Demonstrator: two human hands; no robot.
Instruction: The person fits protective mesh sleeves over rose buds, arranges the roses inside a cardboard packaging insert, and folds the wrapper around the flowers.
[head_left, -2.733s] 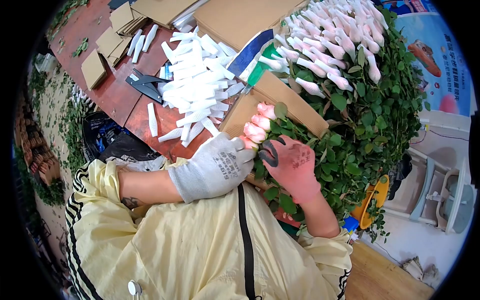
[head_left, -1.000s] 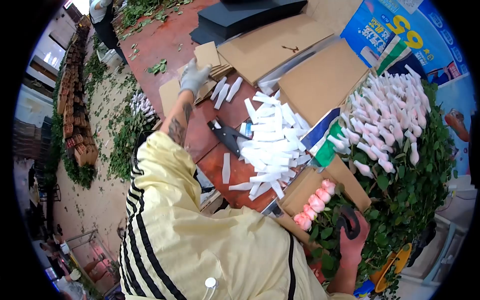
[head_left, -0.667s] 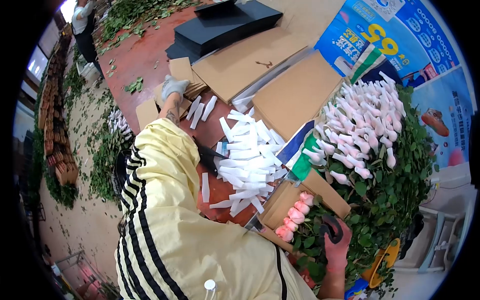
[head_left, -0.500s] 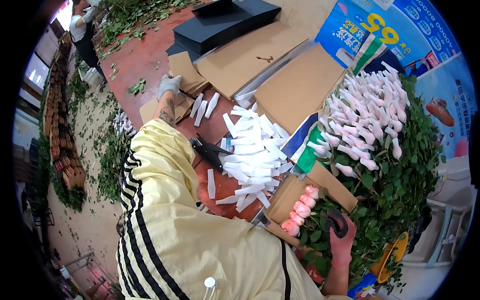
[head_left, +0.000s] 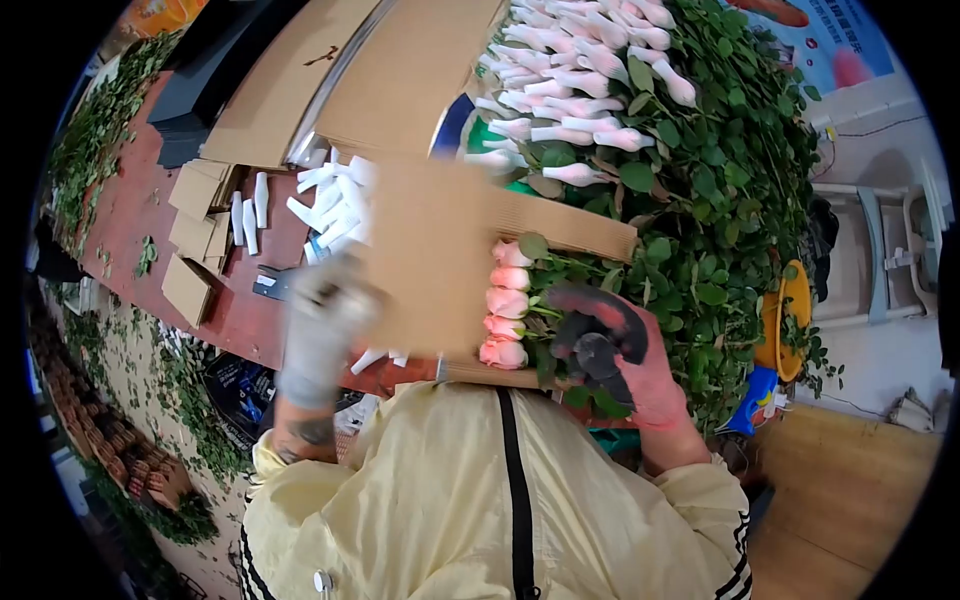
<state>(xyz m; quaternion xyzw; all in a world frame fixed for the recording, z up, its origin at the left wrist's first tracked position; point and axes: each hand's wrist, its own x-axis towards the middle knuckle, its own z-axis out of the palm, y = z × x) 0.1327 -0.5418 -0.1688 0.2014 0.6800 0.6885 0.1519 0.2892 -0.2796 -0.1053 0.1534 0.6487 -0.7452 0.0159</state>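
Note:
My left hand [head_left: 325,320], in a pale grey glove and smeared by motion, grips a flat cardboard piece [head_left: 425,260] by its left edge. The cardboard hangs just left of a column of pink roses [head_left: 505,303], over the open box [head_left: 570,222] that they lie in. Close to the right of the roses is my right hand [head_left: 610,350], in a pink glove with dark fingertips. Its fingers are curled over the green stems, and what they hold, if anything, is hidden.
White foam sleeves [head_left: 335,205] lie behind the cardboard. Small cardboard pieces [head_left: 200,215] are stacked at the left, beside a black tool [head_left: 270,283]. Sleeved roses [head_left: 590,90] with dense leaves [head_left: 720,220] fill the right. Large cardboard sheets [head_left: 400,75] lie at the back.
My left hand has come back from the small cardboard stacks to the box, bringing one piece. The view has turned toward the roses. My right hand has stayed beside the stems.

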